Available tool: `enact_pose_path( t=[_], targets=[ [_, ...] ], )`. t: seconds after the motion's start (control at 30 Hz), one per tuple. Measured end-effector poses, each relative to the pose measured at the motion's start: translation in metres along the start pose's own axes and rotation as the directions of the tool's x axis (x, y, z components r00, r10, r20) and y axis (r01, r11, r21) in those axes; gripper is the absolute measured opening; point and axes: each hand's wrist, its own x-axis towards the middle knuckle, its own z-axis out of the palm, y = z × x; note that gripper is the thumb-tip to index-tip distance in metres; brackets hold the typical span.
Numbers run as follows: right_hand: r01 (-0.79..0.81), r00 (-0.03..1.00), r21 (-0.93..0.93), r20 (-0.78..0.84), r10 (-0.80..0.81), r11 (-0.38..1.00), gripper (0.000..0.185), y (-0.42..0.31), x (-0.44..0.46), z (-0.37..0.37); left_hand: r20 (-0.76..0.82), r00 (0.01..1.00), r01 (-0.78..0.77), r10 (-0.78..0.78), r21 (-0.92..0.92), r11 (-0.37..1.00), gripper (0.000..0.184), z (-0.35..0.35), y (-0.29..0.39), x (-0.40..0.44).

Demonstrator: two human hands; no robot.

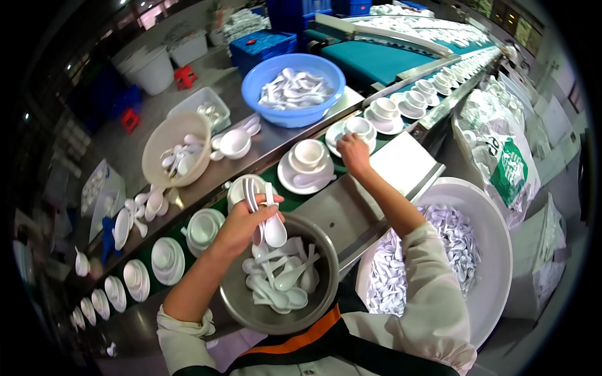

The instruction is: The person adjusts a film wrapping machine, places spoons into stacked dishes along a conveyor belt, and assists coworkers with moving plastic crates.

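Several white spoons (274, 230) are held in my left hand (244, 219), whose fingers wrap round their handles above a steel bowl (326, 250) with more white spoons (285, 276). My right hand (354, 153) is at the near edge of a white plate and cup (359, 125) on the green conveyor. Its fingertips are bent down and too small to make out, so what they hold, if anything, is hidden. Between my hands, a plate (282, 172) carries a cup (309, 153) and a spoon (313, 180).
Plates with cups (168, 260) line the conveyor on both sides. Beyond it stand a blue basin (251, 94) of spoons and a cream basin (153, 150). A large white tub (498, 276) of spoons is at right, near a plastic sack (489, 138).
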Motion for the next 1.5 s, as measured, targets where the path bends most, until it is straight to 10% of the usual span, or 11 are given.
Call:
enact_pose_path(
  t=[0.17,0.2,0.3,0.43,0.5,0.6,0.67,1.0,1.27,1.5],
  targets=[
    [-0.107,0.993,0.227,0.068,0.094,0.968,0.019,-0.011,0.004,0.005,-0.188,0.978,-0.106,0.094,-0.055,0.993,0.021,0.011,-0.003,0.081],
    [-0.025,0.997,0.498,-0.052,0.059,0.867,0.026,-0.017,0.0,0.011,-0.186,0.976,-0.124,0.115,-0.035,0.992,0.021,0.009,-0.006,0.099],
    [-0.464,0.881,0.854,0.474,0.018,0.233,0.041,-0.051,-0.009,-0.072,-0.197,0.972,-0.157,0.131,-0.121,0.98,0.021,0.028,-0.017,0.143],
    [-0.408,0.907,0.858,0.42,0.031,0.313,0.039,-0.016,-0.026,-0.073,-0.049,0.997,-0.058,0.056,-0.057,0.997,0.026,0.058,-0.029,0.168],
    [-0.356,0.916,0.746,0.399,0.052,0.562,0.035,0.004,-0.031,-0.068,-0.009,1.0,-0.02,0.022,0.174,0.985,0.026,0.062,-0.026,0.169],
    [-0.525,0.851,0.779,0.488,0.195,0.344,0.028,0.024,-0.038,-0.078,0.036,0.999,-0.004,-0.013,0.422,0.906,0.02,0.048,-0.03,0.176],
    [-0.539,0.842,0.79,0.496,0.214,0.291,0.026,0.035,-0.039,-0.075,0.145,0.927,0.119,-0.346,0.762,0.637,0.021,0.036,-0.046,0.188],
    [-0.497,0.866,0.847,0.47,0.172,0.189,0.024,0.034,-0.046,-0.068,0.097,0.991,-0.087,-0.088,0.99,0.111,0.025,0.041,-0.073,0.199],
    [-0.473,0.847,0.852,0.368,0.384,0.227,0.027,0.094,-0.047,-0.061,0.033,0.999,-0.034,0.019,0.998,0.061,0.026,0.046,-0.057,0.177],
    [-0.619,0.77,0.356,0.449,0.453,0.7,0.026,0.146,-0.009,-0.068,0.171,0.969,0.093,-0.178,0.414,0.905,0.03,0.054,-0.012,0.168]
  ],
)
